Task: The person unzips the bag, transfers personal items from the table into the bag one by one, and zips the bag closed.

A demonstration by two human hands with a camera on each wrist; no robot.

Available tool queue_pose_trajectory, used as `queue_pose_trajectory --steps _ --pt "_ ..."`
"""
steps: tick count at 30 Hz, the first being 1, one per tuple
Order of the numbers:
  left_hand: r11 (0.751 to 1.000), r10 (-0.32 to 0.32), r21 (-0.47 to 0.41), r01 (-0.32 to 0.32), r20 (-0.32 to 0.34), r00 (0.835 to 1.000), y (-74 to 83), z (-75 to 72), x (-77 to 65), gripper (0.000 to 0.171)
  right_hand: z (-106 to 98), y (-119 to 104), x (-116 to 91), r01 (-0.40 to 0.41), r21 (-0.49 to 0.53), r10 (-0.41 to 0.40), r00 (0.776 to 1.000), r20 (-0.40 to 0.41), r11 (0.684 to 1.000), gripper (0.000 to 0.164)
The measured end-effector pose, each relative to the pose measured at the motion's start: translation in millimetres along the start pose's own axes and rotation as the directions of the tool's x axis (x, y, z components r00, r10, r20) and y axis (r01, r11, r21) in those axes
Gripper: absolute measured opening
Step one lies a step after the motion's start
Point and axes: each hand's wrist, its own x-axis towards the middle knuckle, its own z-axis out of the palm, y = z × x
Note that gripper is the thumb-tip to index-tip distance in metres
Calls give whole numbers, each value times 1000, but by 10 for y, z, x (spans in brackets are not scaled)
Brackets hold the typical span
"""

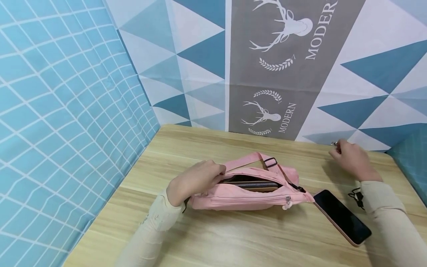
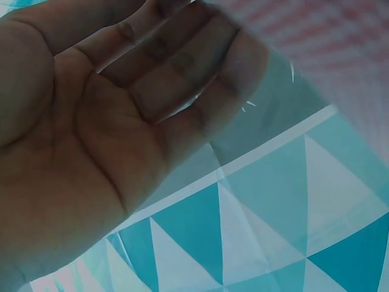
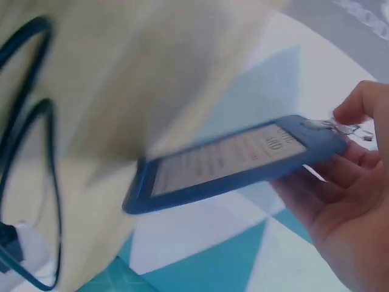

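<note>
A pink waist bag (image 1: pixel 240 205) lies on the table with its top gaping. Inside the opening shows a brown-edged item with a dark zip (image 1: pixel 257 184). My left hand (image 1: pixel 197 180) grips the bag's rim at the left end of the opening; the left wrist view shows curled fingers against blurred pink cloth. Over the table's back right my right hand (image 1: pixel 354 159) holds a blue badge holder (image 3: pixel 225 188) by its metal clip end. In the right wrist view the thumb lies on the clip (image 3: pixel 346 128), with fingers under the holder. The head view mostly hides the badge holder.
A phone (image 1: pixel 343 218) in a pink case lies right of the bag, its corner close to the bag's tip. A small black cable (image 1: pixel 357 196) lies near my right sleeve. Patterned cloth walls (image 1: pixel 200 74) bound the wooden table (image 1: pixel 233 241) at the back and sides.
</note>
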Motion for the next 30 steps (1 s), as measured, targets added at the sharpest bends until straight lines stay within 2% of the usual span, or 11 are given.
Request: queue_pose_trajectory --steps 3,8,11,16,18,24,27,28,30 --pt "1000 2 22 -1 -36 999 0 -7 -1 18 -121 -83 -14 7 27 -6 999 -32 1000 16" --pt "997 15 74 -6 -122 992 -6 -15 20 16 -294 -208 -34 52 -6 -52 999 -3 999 17" --pt "995 14 101 0 -141 990 -19 -8 37 16 -372 -310 -60 81 -8 -82 997 -11 997 19" --pt "992 -12 125 28 -122 992 -43 22 46 14 -480 -565 -143 126 -16 -127 989 -79 992 53" --pt "992 -17 125 31 -115 993 -46 35 44 14 -521 -691 -185 138 -17 -139 985 -97 990 59" --pt "991 -6 130 20 -109 994 -32 60 33 17 -651 -1044 -325 170 8 -168 978 -124 985 38" --pt "991 0 136 13 -97 995 -20 69 34 16 -708 -1224 -425 208 25 -198 957 -210 978 30" --pt "990 1 138 12 -93 996 -18 70 36 16 -724 -1294 -458 231 34 -215 944 -251 972 28" --pt "990 6 143 8 -92 996 -13 70 43 16 -747 -1451 -523 293 45 -260 901 -349 955 26"
